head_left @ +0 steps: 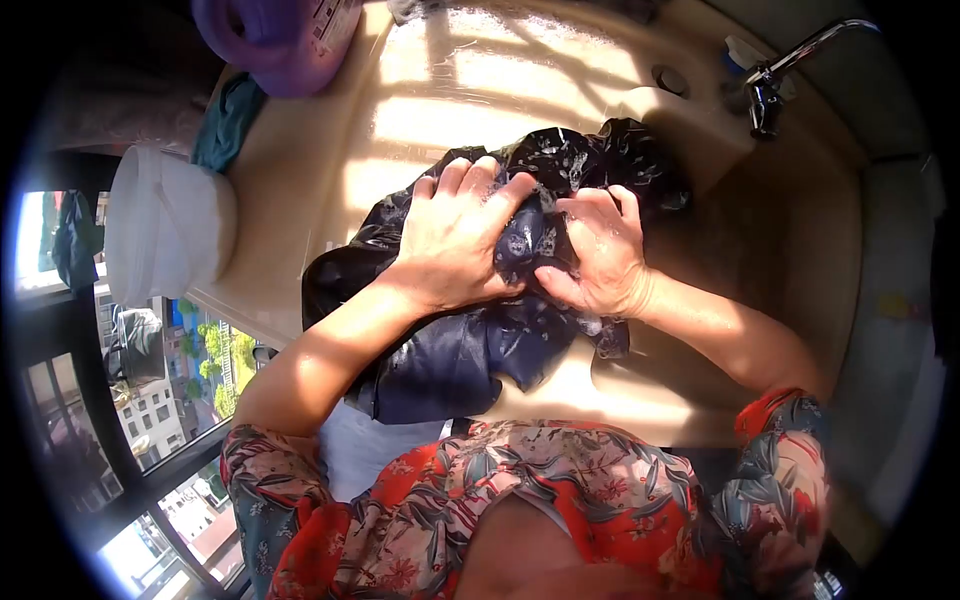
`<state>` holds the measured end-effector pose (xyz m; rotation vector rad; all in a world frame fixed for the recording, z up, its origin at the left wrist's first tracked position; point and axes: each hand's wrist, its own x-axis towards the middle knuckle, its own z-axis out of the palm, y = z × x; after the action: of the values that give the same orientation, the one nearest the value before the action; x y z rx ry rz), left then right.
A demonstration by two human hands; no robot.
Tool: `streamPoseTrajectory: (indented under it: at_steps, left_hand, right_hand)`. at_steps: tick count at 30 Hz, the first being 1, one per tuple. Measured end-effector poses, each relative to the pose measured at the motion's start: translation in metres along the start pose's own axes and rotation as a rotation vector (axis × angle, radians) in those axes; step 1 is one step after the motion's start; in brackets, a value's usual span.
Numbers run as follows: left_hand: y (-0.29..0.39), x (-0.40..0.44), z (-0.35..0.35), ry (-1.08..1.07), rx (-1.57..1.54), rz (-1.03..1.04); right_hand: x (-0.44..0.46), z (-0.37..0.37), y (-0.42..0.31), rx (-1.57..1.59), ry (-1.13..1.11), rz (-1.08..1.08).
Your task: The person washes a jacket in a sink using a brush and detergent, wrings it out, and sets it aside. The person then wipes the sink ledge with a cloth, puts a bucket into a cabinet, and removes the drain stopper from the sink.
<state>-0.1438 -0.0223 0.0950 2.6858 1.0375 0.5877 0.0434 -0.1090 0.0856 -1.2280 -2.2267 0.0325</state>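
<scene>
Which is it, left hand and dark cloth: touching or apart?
Touching: the head view shows the left hand curled onto the bunched dark cloth.

Bucket [150, 230] left of cloth [430, 365], perhaps on ledge [290, 180]

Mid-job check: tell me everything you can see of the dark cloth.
The dark cloth looks nearly black, showing navy where sun catches its lower part. The fabric seems smooth, glossy, wet and soapy, with whitish flecks. It lies crumpled on the beige basin, bunched up in the middle, with looser folds spreading left and towards the person. The left hand and right hand grip the bunched part. Its exact garment type cannot be told.
</scene>
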Motion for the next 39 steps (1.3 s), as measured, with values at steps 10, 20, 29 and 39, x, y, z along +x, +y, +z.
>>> streamPoseTrajectory:
  at_steps: [10, 20, 29, 39]
  left_hand:
    - [0.003, 0.027, -0.005, -0.125, 0.139, -0.138]
    - [-0.019, 0.065, -0.028, -0.385, 0.11, -0.318]
    - [0.018, -0.026, 0.002, -0.017, 0.104, 0.011]
    - [-0.016, 0.046, 0.007, -0.092, 0.26, -0.238]
  right_hand:
    - [0.061, 0.02, 0.04, 0.065, -0.072, 0.409]
    - [0.152, 0.02, 0.119, 0.083, -0.386, 0.431]
    - [0.013, 0.0, 0.006, 0.086, 0.028, 0.058]
    - [0.086, 0.055, 0.064, 0.143, 0.173, 0.447]
